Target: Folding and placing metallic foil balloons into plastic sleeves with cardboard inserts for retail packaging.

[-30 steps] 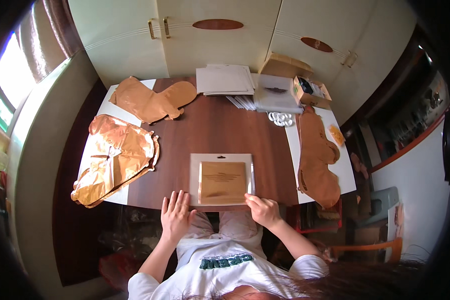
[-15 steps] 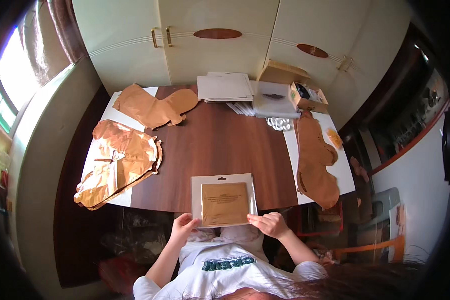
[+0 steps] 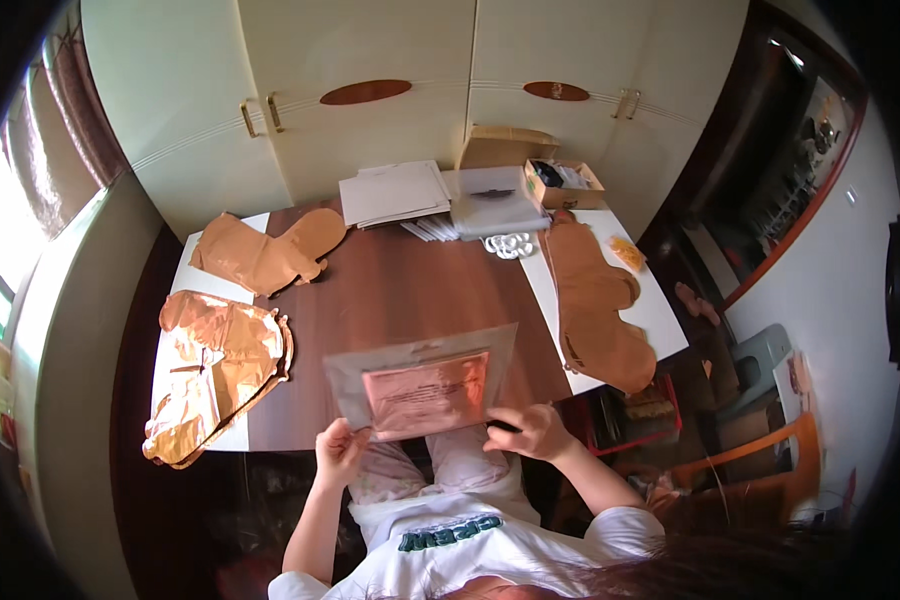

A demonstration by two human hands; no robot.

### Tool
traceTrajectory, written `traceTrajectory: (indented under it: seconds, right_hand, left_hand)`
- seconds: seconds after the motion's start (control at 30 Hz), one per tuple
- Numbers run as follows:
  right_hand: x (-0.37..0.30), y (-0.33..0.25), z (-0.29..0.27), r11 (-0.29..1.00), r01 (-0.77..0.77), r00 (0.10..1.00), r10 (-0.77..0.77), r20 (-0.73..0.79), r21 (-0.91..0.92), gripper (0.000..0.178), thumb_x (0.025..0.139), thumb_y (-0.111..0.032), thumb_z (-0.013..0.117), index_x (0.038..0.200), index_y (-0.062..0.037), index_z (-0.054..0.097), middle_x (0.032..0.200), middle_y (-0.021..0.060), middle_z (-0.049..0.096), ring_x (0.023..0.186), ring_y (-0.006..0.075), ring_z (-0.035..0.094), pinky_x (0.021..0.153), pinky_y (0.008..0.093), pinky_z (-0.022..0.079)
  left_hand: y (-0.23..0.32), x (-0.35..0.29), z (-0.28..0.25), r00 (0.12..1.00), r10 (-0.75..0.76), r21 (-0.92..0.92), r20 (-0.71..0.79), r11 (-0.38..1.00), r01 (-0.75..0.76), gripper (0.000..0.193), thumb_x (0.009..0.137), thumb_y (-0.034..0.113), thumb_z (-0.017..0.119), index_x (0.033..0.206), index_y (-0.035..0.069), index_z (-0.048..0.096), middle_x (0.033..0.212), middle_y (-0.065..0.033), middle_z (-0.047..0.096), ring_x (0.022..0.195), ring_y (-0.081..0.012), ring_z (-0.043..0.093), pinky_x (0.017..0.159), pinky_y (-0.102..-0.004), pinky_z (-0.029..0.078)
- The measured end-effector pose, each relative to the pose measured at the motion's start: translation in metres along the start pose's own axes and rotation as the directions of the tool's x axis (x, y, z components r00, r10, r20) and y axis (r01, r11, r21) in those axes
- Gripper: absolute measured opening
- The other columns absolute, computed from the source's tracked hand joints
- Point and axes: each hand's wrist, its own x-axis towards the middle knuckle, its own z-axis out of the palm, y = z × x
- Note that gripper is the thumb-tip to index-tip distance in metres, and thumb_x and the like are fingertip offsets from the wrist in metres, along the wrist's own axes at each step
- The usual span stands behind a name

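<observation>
A clear plastic package [image 3: 420,355] with a hang-hole header is tilted above the near table edge. Inside it lies a folded, shiny copper-coloured foil sheet [image 3: 425,393] with lines of dark print. My left hand [image 3: 340,452] pinches the package's lower left corner between thumb and fingers. At the lower right corner is my right hand [image 3: 532,432], its thumb and forefinger apart, the fingertips beside the edge. Motion blurs the package a little.
Flat copper-coloured foil shapes [image 3: 270,245] lie on the brown table [image 3: 400,285], at left and at right [image 3: 595,310]. Toward the back are white cards [image 3: 395,192], a clear plastic bag [image 3: 498,205], white rings [image 3: 508,245], an open cardboard box [image 3: 567,195] and a small yellow packet [image 3: 627,252].
The package has tipped and turned, its right side rising and its foil now catching pinkish light. My right thumb and forefinger have parted at its corner. The whole view has shifted.
</observation>
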Motion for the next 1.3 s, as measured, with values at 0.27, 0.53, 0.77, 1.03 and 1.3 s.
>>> traceTrajectory:
  seconds: [0.27, 0.53, 0.77, 1.03, 1.3]
  right_hand:
    - [0.009, 0.011, -0.004, 0.841, -0.389, 0.871, 0.469, -0.147, 0.376, 0.086, 0.064, -0.025, 0.083, 0.13, -0.0024, 0.034, 0.122, 0.0152, 0.054, 0.099, 0.0173, 0.06, 0.065, 0.0253, 0.052]
    - [-0.001, -0.023, -0.1, 0.882, -0.471, 0.882, 0.471, 0.017, 0.017, 0.036, 0.069, -0.023, 0.077, 0.101, -0.0106, 0.066, 0.097, 0.0015, 0.068, 0.078, 0.0163, 0.067, 0.062, 0.0275, 0.055]
    - [-0.06, -0.076, -0.12, 0.783, -0.527, 0.707, 0.62, 0.34, -0.331, 0.011, 0.077, -0.022, 0.063, 0.086, -0.0171, 0.067, 0.067, -0.0007, 0.06, 0.056, 0.0194, 0.062, 0.048, 0.0318, 0.05]
    - [-0.211, -0.033, -0.124, 0.377, -0.587, 0.493, 0.869, 0.053, -0.716, 0.011, 0.078, -0.012, 0.054, 0.079, -0.0098, 0.064, 0.069, 0.0082, 0.059, 0.056, 0.0282, 0.061, 0.049, 0.0394, 0.049]
    - [-0.298, 0.027, -0.067, 0.137, -0.657, 0.35, 0.926, -0.139, -0.741, 0.013, 0.078, -0.016, 0.054, 0.082, -0.007, 0.064, 0.074, 0.0107, 0.062, 0.059, 0.0295, 0.063, 0.054, 0.0413, 0.051]
  left_hand:
    - [0.011, 0.032, 0.015, 0.973, -0.018, 0.395, 0.232, 0.916, -0.077, 0.028, 0.078, -0.011, 0.053, 0.103, 0.001, 0.059, 0.098, -0.0114, 0.068, 0.085, -0.0146, 0.064, 0.073, -0.03, 0.051]
    - [0.014, 0.033, 0.027, 0.798, 0.089, 0.563, 0.596, 0.663, -0.494, 0.024, 0.069, 0.006, 0.063, 0.092, 0.007, 0.067, 0.089, -0.0085, 0.068, 0.07, -0.0257, 0.066, 0.064, -0.0325, 0.053]
    - [0.03, 0.028, 0.097, 0.519, 0.012, 0.407, 0.854, 0.605, -0.684, 0.042, 0.067, 0.007, 0.066, 0.109, 0.01, 0.062, 0.089, -0.0076, 0.067, 0.077, -0.025, 0.065, 0.066, -0.0346, 0.054]
    - [-0.011, 0.005, 0.123, 0.507, 0.069, 0.323, 0.859, 0.695, -0.642, 0.036, 0.078, 0.008, 0.063, 0.114, 0.005, 0.058, 0.105, -0.0154, 0.063, 0.095, -0.0306, 0.061, 0.084, -0.0389, 0.049]
    - [-0.032, -0.011, 0.105, 0.565, 0.069, 0.356, 0.822, 0.712, -0.605, 0.031, 0.078, 0.008, 0.062, 0.109, 0.006, 0.061, 0.102, -0.0129, 0.065, 0.093, -0.0291, 0.062, 0.081, -0.0372, 0.05]
